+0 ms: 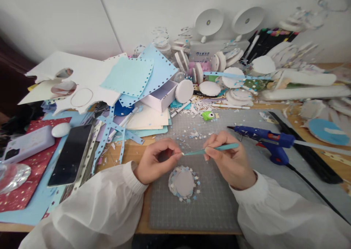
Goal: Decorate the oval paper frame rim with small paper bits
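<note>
Has a disc (183,183) just on the near side of the grip on the tweezers (226,147), atop a cutting mat (197,216). Has a glue gun (255,134) to the right of the grip, a phone (70,155) well to the left, past strips (105,135). Beyond the grip, shows a box (164,102), other discs (210,88), then lamps (201,24) before the wall (153,7).

A: From where is the head camera looking?
B: It is looking from head height, over the near side of the table (143,221), facing forward and down.
A: What is it covering?
B: It is viewing the left hand (157,162) and right hand (229,160) at close range, framing the mat (192,218) beneath them and reaching the wall (153,7) behind.
</note>
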A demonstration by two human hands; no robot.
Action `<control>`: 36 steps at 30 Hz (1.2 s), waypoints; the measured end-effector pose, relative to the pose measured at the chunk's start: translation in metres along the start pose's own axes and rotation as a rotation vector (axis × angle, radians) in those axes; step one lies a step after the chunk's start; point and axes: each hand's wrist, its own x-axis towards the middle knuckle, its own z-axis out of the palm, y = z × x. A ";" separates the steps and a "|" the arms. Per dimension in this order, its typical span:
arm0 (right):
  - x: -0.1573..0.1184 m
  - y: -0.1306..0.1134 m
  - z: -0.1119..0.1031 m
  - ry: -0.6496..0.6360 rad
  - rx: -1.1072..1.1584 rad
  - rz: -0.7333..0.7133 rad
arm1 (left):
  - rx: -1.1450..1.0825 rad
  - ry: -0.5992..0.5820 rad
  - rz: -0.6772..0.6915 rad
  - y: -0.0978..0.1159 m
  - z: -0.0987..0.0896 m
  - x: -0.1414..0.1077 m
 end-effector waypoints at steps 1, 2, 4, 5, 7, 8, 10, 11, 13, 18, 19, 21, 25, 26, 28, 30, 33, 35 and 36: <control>0.000 0.000 0.000 -0.004 0.001 0.008 | -0.001 -0.009 0.003 0.000 0.000 0.000; 0.000 0.000 0.000 -0.005 0.000 0.015 | -0.002 -0.019 0.006 0.001 0.000 0.000; 0.000 0.000 0.000 0.001 -0.005 0.030 | -0.005 -0.039 0.011 0.001 0.000 0.001; 0.000 0.000 0.000 0.006 -0.007 0.034 | -0.006 -0.045 0.013 0.002 0.000 0.001; 0.000 0.000 0.000 0.011 -0.009 0.036 | -0.007 -0.050 0.019 0.002 0.000 0.001; 0.000 0.000 0.001 0.010 -0.008 0.038 | -0.008 -0.049 0.020 0.002 0.000 0.001; 0.001 -0.001 0.001 0.011 -0.001 0.040 | -0.010 -0.045 0.023 0.002 0.000 0.001; 0.001 -0.002 0.001 0.015 0.000 0.044 | -0.007 -0.043 0.023 0.003 0.000 0.000; 0.002 -0.004 0.002 0.034 -0.001 0.057 | 0.009 -0.039 0.019 0.003 0.000 0.000; 0.003 -0.005 0.002 0.056 -0.011 0.066 | 0.039 -0.038 0.006 0.003 0.000 0.000; 0.002 -0.004 0.002 0.048 -0.015 0.060 | 0.039 -0.037 0.006 0.003 0.000 0.000; 0.002 -0.003 0.001 0.031 -0.024 0.047 | 0.036 -0.036 0.005 0.003 0.000 0.000; 0.000 -0.001 0.001 0.019 -0.023 0.038 | 0.035 -0.044 0.001 0.003 0.000 0.000; 0.000 -0.001 0.001 0.021 -0.023 0.041 | 0.037 -0.043 -0.001 0.004 0.000 0.000; 0.000 -0.002 0.001 0.032 -0.027 0.044 | 0.037 -0.035 0.000 0.004 0.000 0.001; 0.001 -0.004 0.001 0.058 -0.028 0.040 | 0.024 -0.021 0.013 0.004 0.000 0.002; 0.003 -0.005 -0.002 0.109 -0.047 -0.021 | 0.003 -0.009 0.019 0.003 -0.001 0.002; 0.005 -0.006 -0.004 0.141 -0.104 -0.100 | -0.022 -0.007 -0.009 0.002 -0.001 0.001; 0.005 -0.007 -0.005 0.162 -0.152 -0.150 | -0.041 0.002 -0.030 0.001 -0.002 0.001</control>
